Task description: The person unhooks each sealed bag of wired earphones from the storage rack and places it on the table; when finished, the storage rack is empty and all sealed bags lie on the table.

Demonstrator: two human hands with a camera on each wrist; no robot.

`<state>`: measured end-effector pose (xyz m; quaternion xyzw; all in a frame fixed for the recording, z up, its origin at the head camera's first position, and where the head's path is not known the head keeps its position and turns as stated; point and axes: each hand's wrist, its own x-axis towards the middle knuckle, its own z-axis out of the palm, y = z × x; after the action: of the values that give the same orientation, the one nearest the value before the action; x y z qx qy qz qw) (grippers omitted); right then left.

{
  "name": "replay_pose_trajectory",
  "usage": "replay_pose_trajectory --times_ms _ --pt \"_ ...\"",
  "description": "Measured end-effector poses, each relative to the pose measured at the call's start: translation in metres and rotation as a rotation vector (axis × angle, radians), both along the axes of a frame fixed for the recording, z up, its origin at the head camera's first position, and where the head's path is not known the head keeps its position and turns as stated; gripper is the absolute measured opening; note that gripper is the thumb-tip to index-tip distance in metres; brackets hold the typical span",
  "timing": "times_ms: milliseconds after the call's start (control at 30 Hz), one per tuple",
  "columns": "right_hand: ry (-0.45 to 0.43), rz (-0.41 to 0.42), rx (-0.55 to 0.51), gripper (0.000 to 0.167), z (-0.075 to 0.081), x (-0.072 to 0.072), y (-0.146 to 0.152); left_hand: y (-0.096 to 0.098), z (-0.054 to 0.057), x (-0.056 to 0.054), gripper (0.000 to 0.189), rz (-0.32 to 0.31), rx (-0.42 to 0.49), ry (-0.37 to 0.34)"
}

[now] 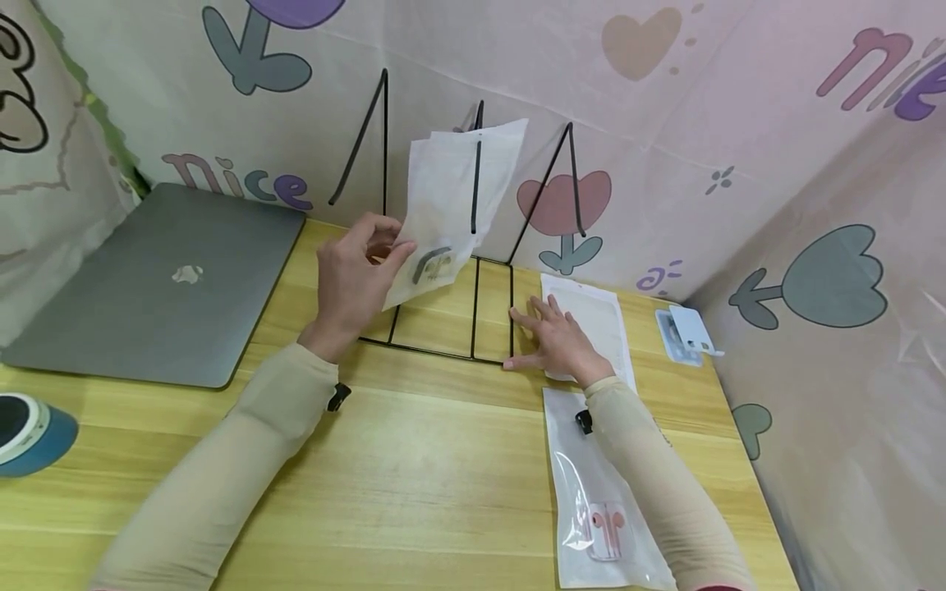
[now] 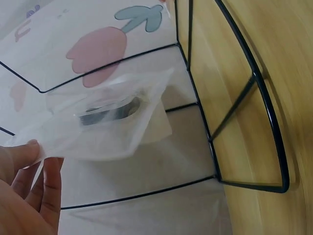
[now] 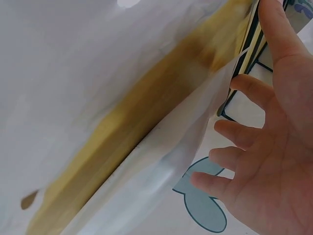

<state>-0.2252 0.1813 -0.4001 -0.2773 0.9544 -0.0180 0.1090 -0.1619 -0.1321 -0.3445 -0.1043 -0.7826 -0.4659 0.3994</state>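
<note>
A black wire rack with upright hooks stands at the back of the table. On its middle hook hangs a translucent white bag, with a dark curved item inside that I cannot identify. My left hand pinches the bag's left edge between thumb and fingers. With fingers spread, my right hand rests at the right side of the rack's base, its thumb at the front corner. Under and beside that hand lies a second white bag. The right wrist view shows the right palm and spread fingers near the wire.
A clear-fronted bag with pink earphones lies near the right forearm. A small blue and white package sits at the table's right edge. On the left are a closed grey laptop and a blue round container. Patterned cloth hangs behind.
</note>
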Motion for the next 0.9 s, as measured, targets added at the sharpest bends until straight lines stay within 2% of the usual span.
replay_pose_trajectory --times_ms 200,567,733,900 --pt "-0.003 0.0 -0.012 0.097 0.001 0.001 0.0 0.004 0.002 0.009 0.02 -0.067 0.035 -0.022" --pt "-0.004 0.003 -0.015 0.097 0.001 0.002 -0.003 0.006 0.005 0.03 0.018 -0.146 0.102 -0.059" --pt "-0.016 -0.008 -0.008 0.097 0.002 0.003 -0.003 0.007 0.011 0.043 0.018 -0.183 0.126 -0.074" --pt "-0.022 -0.008 -0.011 0.098 0.002 0.002 -0.002 0.011 0.018 0.054 0.019 -0.224 0.11 -0.062"
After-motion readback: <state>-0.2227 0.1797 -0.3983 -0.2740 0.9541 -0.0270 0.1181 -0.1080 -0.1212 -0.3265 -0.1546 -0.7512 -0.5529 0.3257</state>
